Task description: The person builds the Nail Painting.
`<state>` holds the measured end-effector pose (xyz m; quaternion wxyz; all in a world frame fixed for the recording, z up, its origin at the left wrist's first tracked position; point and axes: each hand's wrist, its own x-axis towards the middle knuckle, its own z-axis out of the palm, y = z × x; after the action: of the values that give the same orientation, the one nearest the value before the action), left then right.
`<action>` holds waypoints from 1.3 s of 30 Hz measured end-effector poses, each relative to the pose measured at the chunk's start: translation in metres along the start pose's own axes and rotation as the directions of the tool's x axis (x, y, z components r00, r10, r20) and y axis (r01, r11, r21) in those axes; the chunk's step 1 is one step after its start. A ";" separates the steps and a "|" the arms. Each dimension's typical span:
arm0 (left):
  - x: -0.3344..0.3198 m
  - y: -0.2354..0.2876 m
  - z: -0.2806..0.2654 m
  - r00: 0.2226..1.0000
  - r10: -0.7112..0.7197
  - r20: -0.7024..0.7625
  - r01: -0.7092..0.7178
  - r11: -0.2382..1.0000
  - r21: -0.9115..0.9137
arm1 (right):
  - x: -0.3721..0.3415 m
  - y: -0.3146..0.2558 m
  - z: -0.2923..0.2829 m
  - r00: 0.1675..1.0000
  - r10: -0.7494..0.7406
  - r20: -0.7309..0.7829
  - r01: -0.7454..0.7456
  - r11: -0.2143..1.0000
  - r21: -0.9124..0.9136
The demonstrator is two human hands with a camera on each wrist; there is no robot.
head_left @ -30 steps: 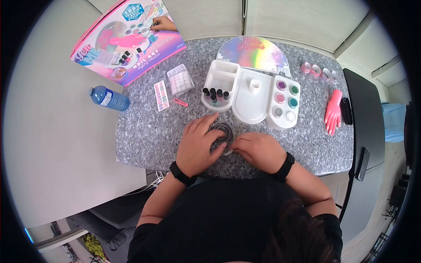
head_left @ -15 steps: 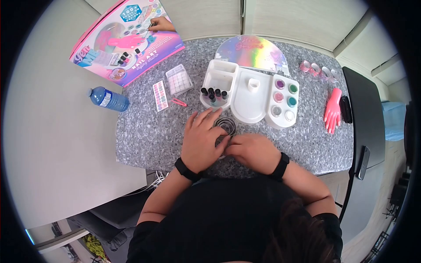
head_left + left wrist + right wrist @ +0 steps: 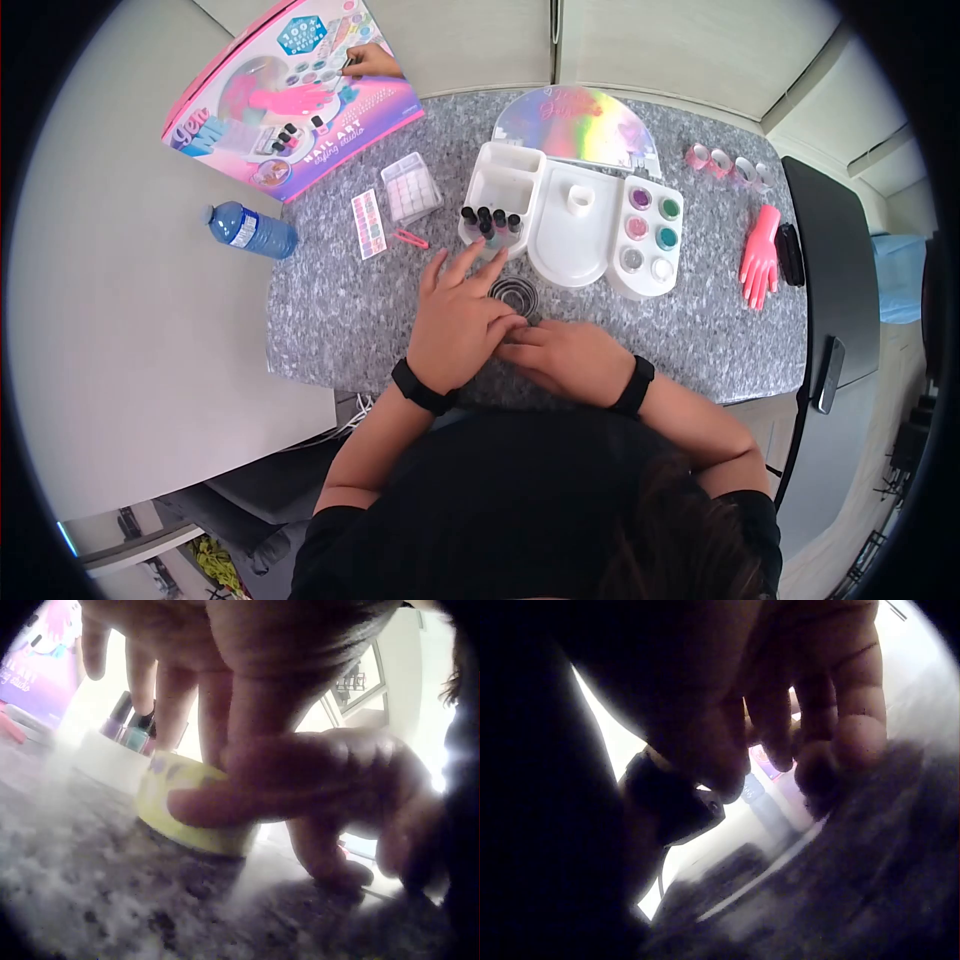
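Note:
A coiled strip (image 3: 515, 295) stands on edge on the table, its loops showing from above as dark rings. In the left wrist view its outer side (image 3: 161, 795) is pale yellow with dark spots. My left hand (image 3: 455, 325) holds the coil from the left, fingers spread around its far side. My right hand (image 3: 575, 362) comes from the right, with curled fingers gripping the coil's near side, where its fingertips meet the left thumb. In the left wrist view a finger (image 3: 214, 804) lies across the yellow band. The near part of the coil is hidden under both hands.
Beyond the hands stand a white tray unit (image 3: 572, 250), small nail polish bottles (image 3: 487, 228) and glitter pots (image 3: 637, 230). Left are a sticker sheet (image 3: 368, 225), a clear case (image 3: 410, 190), a pink clip (image 3: 411, 239) and a water bottle (image 3: 252, 230). A pink model hand (image 3: 760, 260) lies right.
The right hand has moved left, its fingers now further under the left thumb. The left hand has shifted slightly right around the coil.

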<state>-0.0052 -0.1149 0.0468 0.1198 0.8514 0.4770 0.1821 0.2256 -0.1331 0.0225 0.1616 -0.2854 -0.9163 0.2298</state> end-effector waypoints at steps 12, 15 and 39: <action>-0.015 -0.016 0.006 0.991 0.094 -0.094 -0.080 0.985 0.150 | -0.008 0.010 -0.019 0.997 0.072 -0.018 -0.068 0.983 0.172; -0.012 -0.012 -0.004 0.985 0.049 -0.166 -0.046 0.999 0.018 | -0.001 0.007 -0.029 0.969 0.099 -0.226 -0.092 0.995 0.042; 0.037 -0.052 -0.002 0.816 -0.467 -0.341 0.154 0.745 -0.649 | 0.158 0.078 -0.077 0.896 0.380 -0.230 -0.413 0.903 -0.118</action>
<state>-0.0282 -0.0567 0.0362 0.2866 0.6012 0.5491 0.5049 0.1693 0.0436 0.0731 0.1792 -0.5007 -0.8332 0.1517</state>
